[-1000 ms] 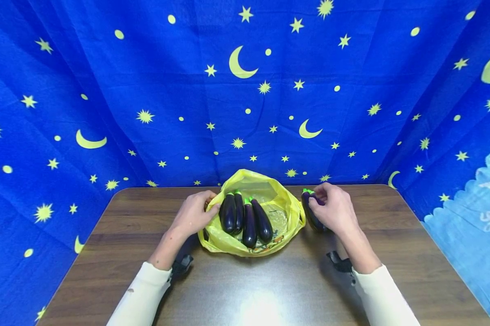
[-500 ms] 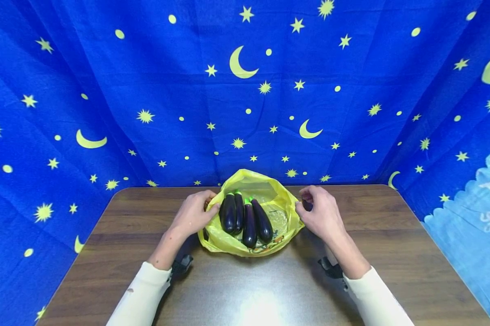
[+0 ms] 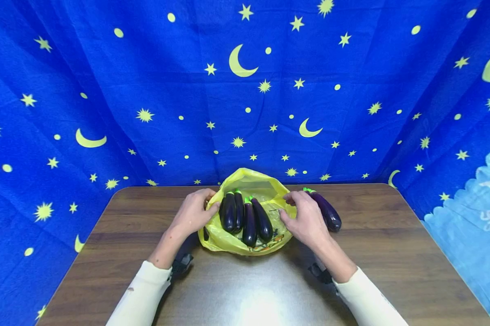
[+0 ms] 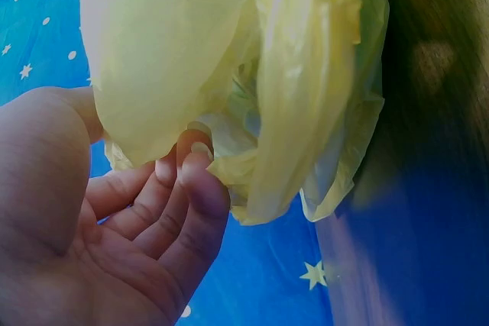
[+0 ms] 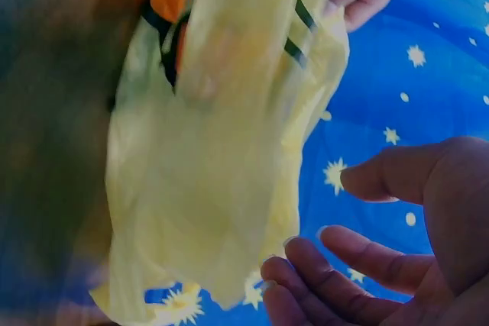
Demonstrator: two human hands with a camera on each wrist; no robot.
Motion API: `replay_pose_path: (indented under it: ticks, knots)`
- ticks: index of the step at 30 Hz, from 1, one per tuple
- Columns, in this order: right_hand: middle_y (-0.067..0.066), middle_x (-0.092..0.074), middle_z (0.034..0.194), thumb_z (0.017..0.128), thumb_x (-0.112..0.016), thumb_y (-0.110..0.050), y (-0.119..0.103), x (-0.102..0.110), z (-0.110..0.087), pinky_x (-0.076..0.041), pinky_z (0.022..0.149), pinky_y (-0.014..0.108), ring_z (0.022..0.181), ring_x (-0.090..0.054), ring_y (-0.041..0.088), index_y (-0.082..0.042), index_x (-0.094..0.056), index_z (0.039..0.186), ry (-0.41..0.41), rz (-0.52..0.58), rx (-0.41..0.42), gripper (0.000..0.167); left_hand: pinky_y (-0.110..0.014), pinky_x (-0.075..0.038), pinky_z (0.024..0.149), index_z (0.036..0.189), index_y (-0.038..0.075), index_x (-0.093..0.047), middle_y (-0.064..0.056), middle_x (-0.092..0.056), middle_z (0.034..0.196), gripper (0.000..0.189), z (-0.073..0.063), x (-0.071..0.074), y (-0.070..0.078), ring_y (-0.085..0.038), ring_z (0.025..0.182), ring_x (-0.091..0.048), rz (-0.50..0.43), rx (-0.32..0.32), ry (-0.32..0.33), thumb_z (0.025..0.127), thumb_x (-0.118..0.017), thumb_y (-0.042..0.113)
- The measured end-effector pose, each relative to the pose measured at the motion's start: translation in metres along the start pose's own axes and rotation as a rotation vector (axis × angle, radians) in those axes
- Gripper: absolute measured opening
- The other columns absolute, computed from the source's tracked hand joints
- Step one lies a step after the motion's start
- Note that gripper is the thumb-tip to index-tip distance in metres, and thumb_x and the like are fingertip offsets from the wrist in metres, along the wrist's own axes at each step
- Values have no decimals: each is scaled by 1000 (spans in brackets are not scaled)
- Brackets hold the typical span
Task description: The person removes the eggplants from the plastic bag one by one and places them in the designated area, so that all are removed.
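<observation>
Left hand [image 3: 193,211]: fingers curled, pinching bag [image 3: 245,174], apparently to spread it
Right hand [image 3: 308,219]: fingers parted, holding nothing; bag contact unclear
Eggplants [image 3: 250,226]: bagged, between hands
Loose eggplant [image 3: 329,212]: beyond right knuckles

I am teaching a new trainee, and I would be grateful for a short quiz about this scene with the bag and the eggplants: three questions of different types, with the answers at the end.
1. Fill the gap: in the head view, the green tips of the eggplants in the yellow bag point ____ the person.
2. Choose one. The left hand holds: A) an eggplant; B) the bag; C) a cup.
3. True or false: every eggplant in view lies inside the bag.

Key
1. away from
2. B
3. False; one eggplant lies on the table, to the right of the bag.
</observation>
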State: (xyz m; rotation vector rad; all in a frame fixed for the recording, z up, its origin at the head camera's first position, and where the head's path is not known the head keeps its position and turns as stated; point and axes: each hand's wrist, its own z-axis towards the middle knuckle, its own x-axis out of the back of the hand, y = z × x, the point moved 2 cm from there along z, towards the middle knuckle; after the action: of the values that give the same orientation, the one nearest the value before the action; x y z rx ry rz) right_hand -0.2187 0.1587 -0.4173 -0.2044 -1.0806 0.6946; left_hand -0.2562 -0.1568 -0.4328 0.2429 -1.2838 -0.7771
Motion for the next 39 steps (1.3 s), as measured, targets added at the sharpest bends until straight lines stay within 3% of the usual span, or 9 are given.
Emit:
replay_pose_path:
  ticks: [19,39]
  knots:
    - [16,-73,115,85,-86,-18,-8,-36,-11,-57,90,48,104,-70,33,1,-70,124,-126,11,9,46,-34,-45,67,106,6,-73,-4,-65,89,14,2,1,3,-16,75,-55,-1,-4,-4,94,-75,12]
    - [16,-74,119,89,-84,-22,-6,-53,-14,-53,99,50,114,-68,35,0,-72,123,-231,18,-55,43,-34,-43,66,103,7,-73,-2,-64,86,12,0,0,1,-17,73,-55,-6,-16,3,93,-75,11]
